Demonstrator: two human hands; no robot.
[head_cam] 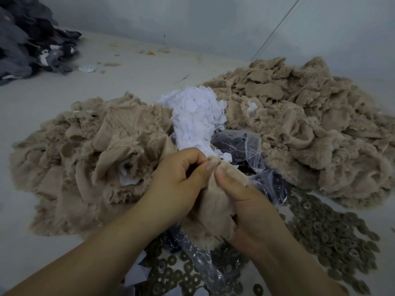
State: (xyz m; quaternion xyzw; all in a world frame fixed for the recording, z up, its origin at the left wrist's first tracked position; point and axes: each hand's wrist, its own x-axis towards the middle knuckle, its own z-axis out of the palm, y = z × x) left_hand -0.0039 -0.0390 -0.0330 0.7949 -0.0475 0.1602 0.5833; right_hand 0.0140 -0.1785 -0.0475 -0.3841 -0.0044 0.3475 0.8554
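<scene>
A beige fuzzy fabric piece (210, 201) sits low in the middle of the view, pinched at its top edge by both thumbs. The left hand (179, 180) and right hand (250, 208) each grip it. Behind lie 2 beige fabric heaps (89, 150), white scraps (196, 116), a clear plastic bag (252, 146) and round washers (333, 229).

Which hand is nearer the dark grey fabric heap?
Left. The left hand sits below and right of the dark grey fabric heap, pinching the beige fabric piece; the right hand pinches the same piece, farther right.
</scene>
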